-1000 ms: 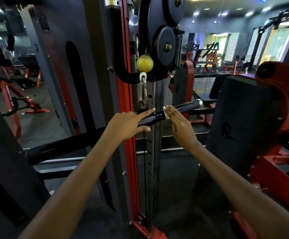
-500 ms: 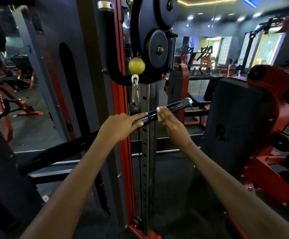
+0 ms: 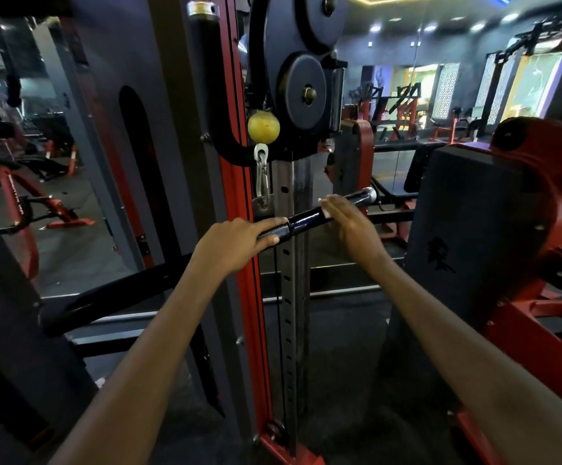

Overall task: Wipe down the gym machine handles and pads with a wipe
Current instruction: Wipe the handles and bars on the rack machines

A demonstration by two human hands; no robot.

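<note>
A black bar handle (image 3: 303,221) with a chrome end cap (image 3: 369,194) hangs from a carabiner (image 3: 261,182) on the red cable machine upright (image 3: 239,162). My left hand (image 3: 239,243) grips the bar's left part, with the index finger lying along it and the thumb underneath. My right hand (image 3: 350,223) lies across the bar further right, blurred, its fingers stretched over the top. It presses a white wipe (image 3: 325,213) against the bar. Only small bits of the wipe show at the fingertips and under the hand.
A yellow stopper ball (image 3: 263,126) and black pulley wheels (image 3: 301,92) sit above the carabiner. A perforated steel post (image 3: 288,297) runs down behind the bar. At the right stands a dark pad (image 3: 474,229) on a red frame (image 3: 541,152). Other machines fill the background.
My right hand has slid with the wipe along the bar toward the chrome end. My left hand keeps its grip on the bar.
</note>
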